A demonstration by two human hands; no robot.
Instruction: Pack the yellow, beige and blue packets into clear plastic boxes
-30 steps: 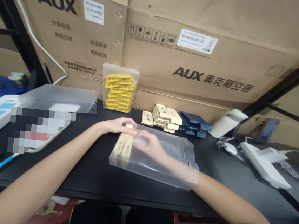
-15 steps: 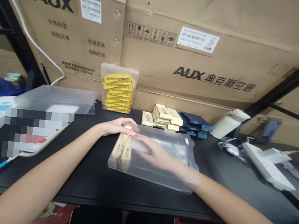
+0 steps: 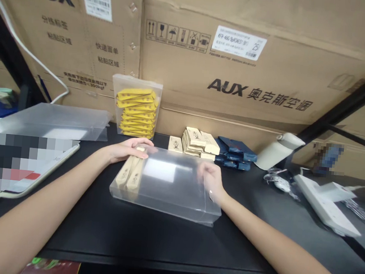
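A clear plastic box [image 3: 176,203] lies on the black table in front of me. Inside its left end, two cream packets [image 3: 134,173] stand side by side, and a white panel [image 3: 160,170] shows through the plastic. My left hand [image 3: 132,149] grips the box's far left corner, thumb on top beside the packets. At the box's right end, my right hand [image 3: 211,178] is closed with curled fingers on the edge; its fingertips are slightly blurred and partly hidden.
Behind the box stand a clear box of yellow packets [image 3: 139,111], stacked cream packets [image 3: 198,143] and dark blue packets [image 3: 235,153]. A white bottle [image 3: 279,150] and power strip [image 3: 324,202] are to the right. More clear boxes [image 3: 58,118] lie at left.
My right hand has moved from over the middle of the box to its right end, and its fingers have curled. The box appears further left in view; my left hand keeps its grip.
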